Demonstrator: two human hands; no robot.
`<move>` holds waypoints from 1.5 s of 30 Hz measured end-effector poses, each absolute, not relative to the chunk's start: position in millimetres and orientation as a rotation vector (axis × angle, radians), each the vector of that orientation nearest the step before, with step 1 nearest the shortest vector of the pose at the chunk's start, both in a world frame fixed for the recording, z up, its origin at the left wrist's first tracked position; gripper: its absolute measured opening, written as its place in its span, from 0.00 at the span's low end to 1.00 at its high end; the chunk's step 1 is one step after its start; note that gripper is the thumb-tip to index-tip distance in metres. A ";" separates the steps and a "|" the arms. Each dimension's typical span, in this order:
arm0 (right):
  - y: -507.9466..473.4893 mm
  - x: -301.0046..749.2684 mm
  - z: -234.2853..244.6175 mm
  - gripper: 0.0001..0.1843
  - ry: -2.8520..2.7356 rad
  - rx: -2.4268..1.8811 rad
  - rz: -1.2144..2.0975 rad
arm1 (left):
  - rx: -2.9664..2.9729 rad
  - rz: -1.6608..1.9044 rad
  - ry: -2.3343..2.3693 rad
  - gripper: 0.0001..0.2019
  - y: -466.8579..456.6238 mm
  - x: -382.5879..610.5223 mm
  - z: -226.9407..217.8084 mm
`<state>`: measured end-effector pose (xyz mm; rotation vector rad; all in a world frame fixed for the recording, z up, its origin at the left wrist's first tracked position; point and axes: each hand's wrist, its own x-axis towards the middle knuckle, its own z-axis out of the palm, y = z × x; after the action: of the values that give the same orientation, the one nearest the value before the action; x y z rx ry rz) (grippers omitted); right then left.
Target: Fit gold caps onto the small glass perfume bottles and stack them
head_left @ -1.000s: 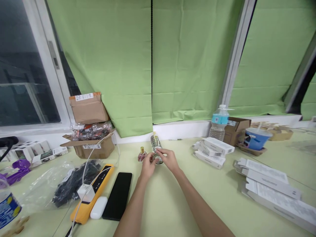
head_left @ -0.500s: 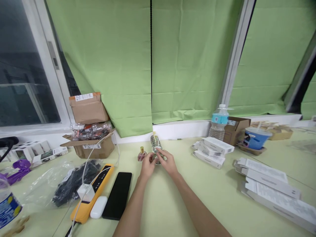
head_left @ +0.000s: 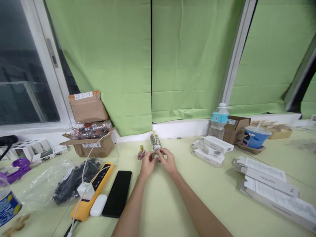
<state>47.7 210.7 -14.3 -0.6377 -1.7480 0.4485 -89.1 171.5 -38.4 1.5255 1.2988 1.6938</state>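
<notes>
My left hand [head_left: 147, 164] and my right hand [head_left: 169, 161] meet at the middle of the table, fingers bent and thumbs nearly together. Between the fingertips is a small, shiny greenish piece, mostly hidden, so its kind is unclear. Just beyond it lies a patterned, silvery cylinder [head_left: 155, 141] with a yellowish far end; whether it joins the piece in my fingers cannot be seen. A small pinkish glass bottle with a gold cap [head_left: 141, 153] stands upright close to the left fingers.
Left of my forearm lie a black phone [head_left: 117, 194], a white earbud case [head_left: 98, 205] and a yellow power strip [head_left: 100, 187] with cables. An open carton [head_left: 95, 149] stands behind them. On the right are flat white boxes [head_left: 209, 149], a water bottle [head_left: 218, 123] and a blue cup [head_left: 256, 137].
Both hands stay at the same spot, with only slight finger movement around the small piece. The whole view has shifted a few pixels; the objects on the table have not moved.
</notes>
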 end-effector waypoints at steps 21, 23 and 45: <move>213.9 42.3 -14.5 0.17 -1.705 -0.631 0.478 | 1.522 1.711 1.314 0.15 171.2 -89.0 -37.8; 214.0 42.5 -14.4 0.17 -1.706 -0.633 0.486 | 1.526 1.709 1.315 0.15 171.2 -89.0 -38.2; 208.2 43.0 -10.8 0.19 -1.738 -0.697 0.659 | 1.510 1.724 1.243 0.17 170.5 -89.4 -38.7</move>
<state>43.0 208.2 -10.8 -0.6969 -1.7381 0.6591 -89.4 170.5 -38.7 1.5099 1.2429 1.7241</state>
